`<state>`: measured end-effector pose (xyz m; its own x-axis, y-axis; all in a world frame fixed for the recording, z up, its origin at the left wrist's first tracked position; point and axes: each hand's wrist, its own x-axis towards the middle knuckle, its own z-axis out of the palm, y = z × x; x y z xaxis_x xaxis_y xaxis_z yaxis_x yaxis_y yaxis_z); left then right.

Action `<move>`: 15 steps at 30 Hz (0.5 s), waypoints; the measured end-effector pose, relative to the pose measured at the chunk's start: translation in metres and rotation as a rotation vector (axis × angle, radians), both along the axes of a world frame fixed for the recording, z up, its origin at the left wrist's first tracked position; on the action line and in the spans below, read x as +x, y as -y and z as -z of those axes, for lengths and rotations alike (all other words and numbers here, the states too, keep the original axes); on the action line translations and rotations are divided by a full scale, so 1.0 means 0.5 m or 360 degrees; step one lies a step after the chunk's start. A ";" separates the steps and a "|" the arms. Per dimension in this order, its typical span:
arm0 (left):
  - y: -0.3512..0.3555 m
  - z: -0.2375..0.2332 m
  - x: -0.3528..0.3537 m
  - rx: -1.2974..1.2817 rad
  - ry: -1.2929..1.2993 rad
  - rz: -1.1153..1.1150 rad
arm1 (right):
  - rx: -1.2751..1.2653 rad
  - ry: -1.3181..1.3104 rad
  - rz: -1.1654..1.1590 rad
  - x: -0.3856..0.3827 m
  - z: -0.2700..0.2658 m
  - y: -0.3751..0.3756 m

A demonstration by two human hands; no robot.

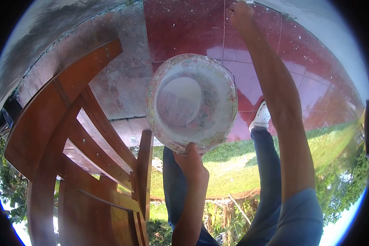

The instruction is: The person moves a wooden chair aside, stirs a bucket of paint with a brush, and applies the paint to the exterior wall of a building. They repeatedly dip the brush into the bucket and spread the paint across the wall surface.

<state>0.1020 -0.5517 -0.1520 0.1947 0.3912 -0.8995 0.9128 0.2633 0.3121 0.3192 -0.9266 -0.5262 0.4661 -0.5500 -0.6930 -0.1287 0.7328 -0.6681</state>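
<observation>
My left hand (191, 164) grips the near rim of a paint-stained bucket (217, 110), its thumb hooked over the edge. The bucket is tilted so that I look into its mouth. Its inner wall is pale and smeared, and the round bottom shows whitish. A thin wire handle runs along the right side of the rim. At the top of the view, my right arm reaches far forward. My right hand (241, 14) is closed there, close to the floor. A small white bit shows beside its fingers, too cut off to name.
A brown wooden bench or chair (49, 119) fills the left side, its slatted back close to the bucket. Red tiles (184, 28) speckled with white and a greyish tile strip (123, 90) make up the floor. My foot wears a white clog (261, 117). Grass (229, 172) lies beyond the tiles.
</observation>
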 end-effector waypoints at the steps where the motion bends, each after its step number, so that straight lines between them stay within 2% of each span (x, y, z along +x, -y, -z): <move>1: -0.002 0.001 0.001 -0.0032 0.0009 -0.0016 | -0.0040 0.0037 -0.0202 0.020 -0.118 -0.137; 2: 0.000 0.003 0.000 -0.0030 0.0013 -0.0003 | 0.0213 0.0307 0.0056 0.022 -0.043 -0.223; 4: 0.003 0.007 -0.003 0.0029 0.0100 0.0008 | -0.0353 0.0112 -0.0877 0.003 -0.217 -0.329; 5: 0.005 0.006 -0.001 0.0027 0.0095 0.0005 | -0.0354 0.0107 -0.0880 -0.007 -0.197 -0.326; 7: 0.010 -0.002 0.005 0.0031 0.0009 -0.0047 | 0.0009 0.0303 -0.1170 -0.029 -0.167 -0.310; 8: 0.011 -0.004 0.003 0.0028 0.0011 -0.0058 | 0.0007 0.0304 -0.1181 -0.030 -0.212 -0.297; 10: 0.008 -0.001 0.002 0.0037 0.0010 -0.0032 | 0.0082 -0.0230 -0.0545 -0.030 -0.304 -0.255; 11: 0.005 0.000 0.002 0.0028 0.0021 -0.0044 | 0.0070 -0.0221 -0.0556 -0.032 -0.308 -0.232; 13: 0.001 -0.002 0.003 -0.0019 0.0002 -0.0031 | 0.0355 -0.0274 -0.0277 -0.034 -0.315 -0.193; 14: 0.006 -0.005 0.006 -0.0020 0.0007 -0.0035 | 0.0570 -0.0059 -0.0337 -0.022 -0.312 -0.191; 15: 0.009 -0.006 0.011 -0.0009 0.0032 -0.0040 | 0.0573 -0.0048 -0.0341 0.004 -0.299 -0.208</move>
<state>0.1077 -0.5560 -0.1487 0.2031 0.3913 -0.8976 0.8994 0.2878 0.3290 0.3213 -0.8227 -0.3769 0.5201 -0.1631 -0.8384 -0.3193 0.8733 -0.3680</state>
